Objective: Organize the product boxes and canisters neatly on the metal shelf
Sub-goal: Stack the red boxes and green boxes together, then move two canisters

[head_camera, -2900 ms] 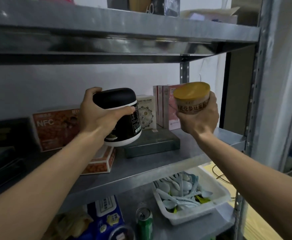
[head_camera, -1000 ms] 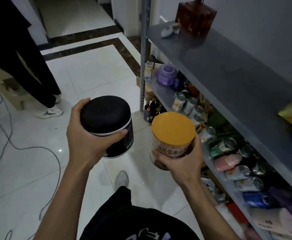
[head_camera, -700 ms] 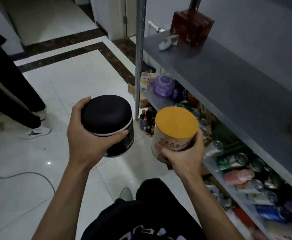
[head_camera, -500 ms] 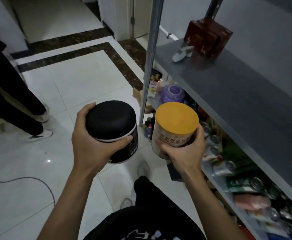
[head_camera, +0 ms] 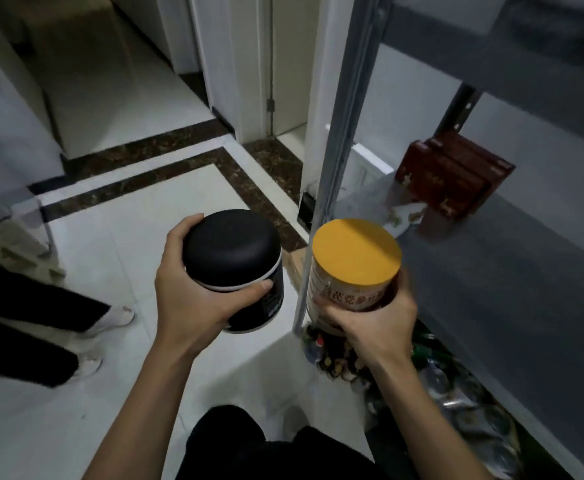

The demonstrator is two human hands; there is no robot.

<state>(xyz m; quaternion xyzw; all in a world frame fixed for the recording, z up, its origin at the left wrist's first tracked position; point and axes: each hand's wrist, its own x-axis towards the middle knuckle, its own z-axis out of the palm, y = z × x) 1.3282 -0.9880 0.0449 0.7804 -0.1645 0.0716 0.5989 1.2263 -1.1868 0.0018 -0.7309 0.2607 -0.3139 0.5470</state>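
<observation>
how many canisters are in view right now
2. A black-lidded canister is gripped in the left hand. A yellow-lidded canister is held in the right hand, in front of the shelf post. The dim clutter under the metal shelf may hide others.

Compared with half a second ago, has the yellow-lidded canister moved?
Yes. The yellow-lidded canister, held in the right hand, has come forward along the metal shelf, closer to the dark red box standing on it.
</observation>
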